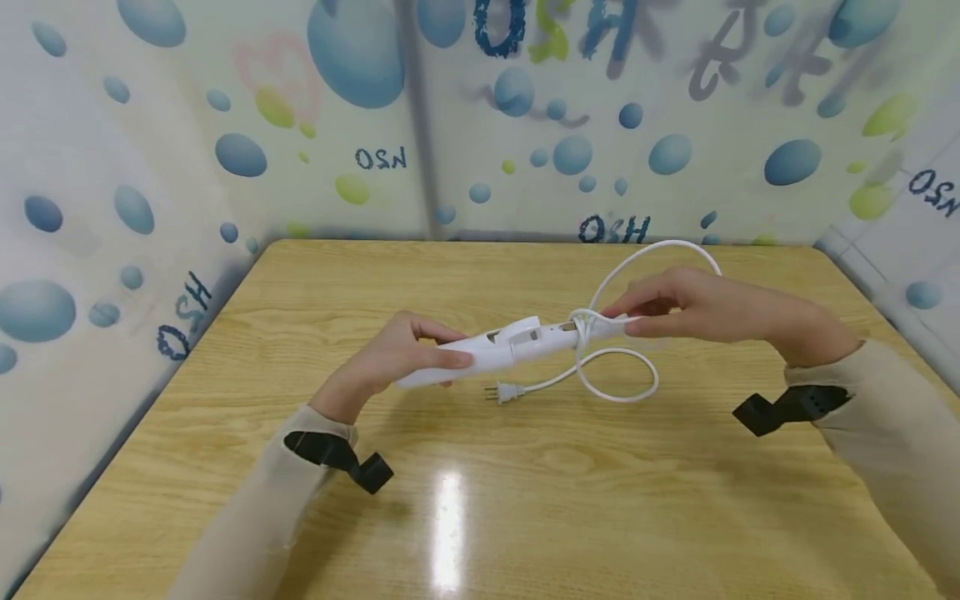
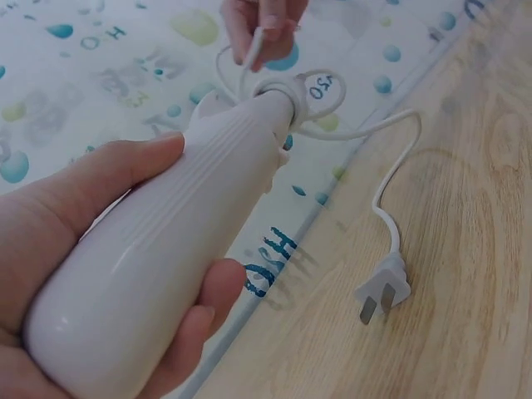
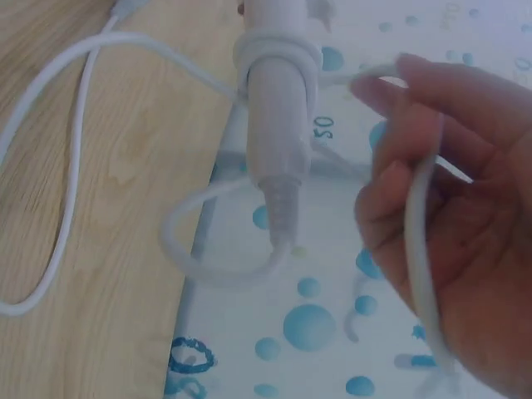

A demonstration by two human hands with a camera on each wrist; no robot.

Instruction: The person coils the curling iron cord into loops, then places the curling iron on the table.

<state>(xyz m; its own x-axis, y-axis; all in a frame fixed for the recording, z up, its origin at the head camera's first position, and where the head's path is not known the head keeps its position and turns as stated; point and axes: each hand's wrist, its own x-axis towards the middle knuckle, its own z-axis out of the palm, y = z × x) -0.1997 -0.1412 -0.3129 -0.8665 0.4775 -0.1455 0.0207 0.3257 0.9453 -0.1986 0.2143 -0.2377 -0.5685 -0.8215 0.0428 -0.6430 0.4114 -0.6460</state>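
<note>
A long white corded appliance [image 1: 491, 354], shaped like a hair curler, is held above the table, tilted up to the right. My left hand [image 1: 408, 354] grips its thick rounded end, thumb along the ridged side in the left wrist view. A raised lever-like part [image 1: 519, 331] stands on its top. The white power cord [image 3: 278, 54] is looped around the narrower end, where it also comes out. My right hand [image 3: 465, 191] pinches the cord beside that end, and a length of it runs across the palm. The two-pin plug [image 2: 384, 287] hangs from the cord's free end.
A wooden table [image 1: 600, 500] lies beneath both hands. Behind and beside it stand walls covered with blue and green bubble prints [image 1: 356, 50]. A black wrist mount [image 1: 341, 457] sits on the left sleeve, another [image 1: 791, 408] on the right.
</note>
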